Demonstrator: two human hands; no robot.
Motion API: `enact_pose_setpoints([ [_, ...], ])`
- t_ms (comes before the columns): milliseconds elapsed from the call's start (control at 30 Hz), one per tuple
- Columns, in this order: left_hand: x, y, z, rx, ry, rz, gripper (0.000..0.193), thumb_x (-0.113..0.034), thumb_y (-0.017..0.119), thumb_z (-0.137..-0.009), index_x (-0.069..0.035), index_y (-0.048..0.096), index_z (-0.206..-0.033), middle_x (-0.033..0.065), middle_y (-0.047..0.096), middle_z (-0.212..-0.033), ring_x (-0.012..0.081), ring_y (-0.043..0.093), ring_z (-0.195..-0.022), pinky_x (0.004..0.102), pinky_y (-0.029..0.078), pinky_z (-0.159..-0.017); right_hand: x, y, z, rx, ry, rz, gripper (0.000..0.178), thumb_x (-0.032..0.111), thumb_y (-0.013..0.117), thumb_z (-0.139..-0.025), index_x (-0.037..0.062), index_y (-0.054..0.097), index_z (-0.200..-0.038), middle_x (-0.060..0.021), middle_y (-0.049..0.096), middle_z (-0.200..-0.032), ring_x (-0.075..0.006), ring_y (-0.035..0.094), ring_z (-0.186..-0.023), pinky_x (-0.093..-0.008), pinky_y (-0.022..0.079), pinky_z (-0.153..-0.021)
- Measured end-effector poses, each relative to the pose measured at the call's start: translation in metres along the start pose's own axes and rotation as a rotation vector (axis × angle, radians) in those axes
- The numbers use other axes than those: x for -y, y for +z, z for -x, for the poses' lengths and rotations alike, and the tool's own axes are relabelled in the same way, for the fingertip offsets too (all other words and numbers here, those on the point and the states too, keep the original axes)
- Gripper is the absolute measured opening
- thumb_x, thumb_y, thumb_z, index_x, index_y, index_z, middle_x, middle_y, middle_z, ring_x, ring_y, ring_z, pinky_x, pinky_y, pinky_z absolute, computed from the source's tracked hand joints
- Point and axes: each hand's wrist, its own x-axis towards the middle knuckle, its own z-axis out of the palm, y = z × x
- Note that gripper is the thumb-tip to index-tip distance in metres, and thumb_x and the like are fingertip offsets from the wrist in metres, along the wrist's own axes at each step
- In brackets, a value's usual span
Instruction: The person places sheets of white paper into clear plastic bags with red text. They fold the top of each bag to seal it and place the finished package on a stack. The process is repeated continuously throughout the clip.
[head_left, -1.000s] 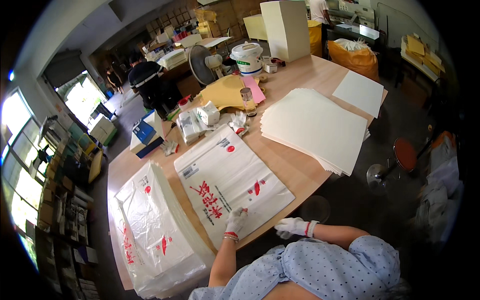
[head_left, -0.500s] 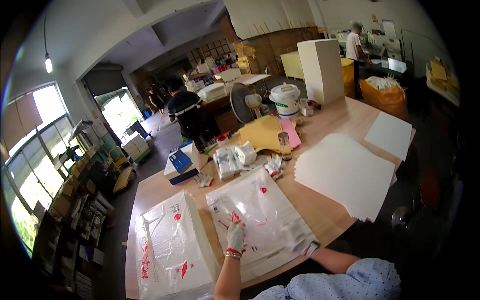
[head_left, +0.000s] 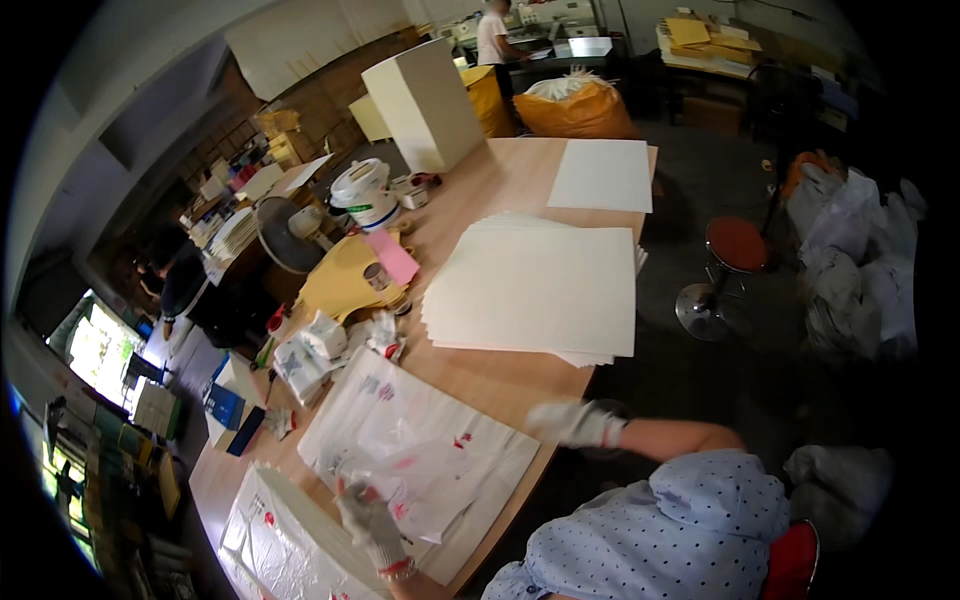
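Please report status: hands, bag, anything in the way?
Left hand gloved, pressing on clear printed bag. Right hand gloved, empty, off table edge. Paper stack beyond, not blocking.
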Motion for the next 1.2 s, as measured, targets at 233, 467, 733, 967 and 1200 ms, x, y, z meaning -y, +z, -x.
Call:
enact_pose_setpoints([
  [233, -0.082, -0.002, 0.047, -0.091, 0.072, 0.228, 0.058, -0.046, 0.052, -0.084, -0.009, 0.044, -0.129, 0.015, 0.044, -0.133, 0.0273, 0.037, -0.122, 0.0364, 0.028, -0.102, -0.126, -0.172, 0.077, 0.146, 0.3, 0.453, 0.079, 0.04, 0.072, -0.066, 0.0014, 0.041, -0.128, -0.0212, 0.052, -0.118, -0.0351, 0.051, -0.109, -0.0399, 0.041, -0.092],
  [467, -0.095, 0.156, 0.101, 0.818, -0.314, 0.696, 0.031, -0.01, 0.057, -0.086, -0.003, 0.048, -0.115, 0.011, 0.057, -0.108, 0.0229, 0.057, -0.1, 0.0349, 0.045, -0.09, -0.106, -0.182, 0.02, 0.044, 0.215, 0.49, 0.021, 0.032, 0.058, -0.078, 0.0159, 0.067, -0.085, -0.0107, 0.065, -0.08, -0.0304, 0.063, -0.073, -0.0402, 0.05, -0.065],
  [733, -0.053, 0.187, 0.1, 0.926, -1.045, 0.769, 0.03, -0.011, 0.05, -0.079, -0.002, 0.054, -0.107, 0.0125, 0.056, -0.104, 0.0236, 0.053, -0.098, 0.0406, 0.042, -0.093, 0.016, -0.131, 0.055, 0.091, 0.104, 0.083, 0.025, 0.032, 0.053, -0.085, 0.0098, 0.064, -0.085, -0.0108, 0.062, -0.078, -0.0259, 0.061, -0.068, -0.0394, 0.05, -0.063],
  [967, -0.12, 0.122, 0.068, 1.26, 0.128, -0.301, 0.045, -0.022, 0.057, -0.082, 0.003, 0.049, -0.118, 0.0235, 0.056, -0.107, 0.0315, 0.059, -0.085, 0.0441, 0.049, -0.073, -0.063, -0.047, 0.12, -0.248, 0.789, -1.298, 0.044, 0.038, 0.044, -0.095, 0.001, 0.054, -0.115, -0.0105, 0.061, -0.099, -0.0185, 0.059, -0.088, -0.0311, 0.048, -0.079],
  [1200, -0.112, 0.104, 0.118, 0.926, 0.138, 0.031, 0.055, -0.024, 0.064, -0.078, -0.003, 0.042, -0.125, 0.0175, 0.051, -0.108, 0.0313, 0.051, -0.096, 0.0411, 0.044, -0.081, 0.017, 0.015, 0.051, -0.492, 0.692, -0.778, 0.021, 0.003, 0.057, -0.076, -0.003, 0.06, -0.095, -0.006, 0.064, -0.087, -0.0133, 0.059, -0.075, -0.0262, 0.049, -0.067],
])
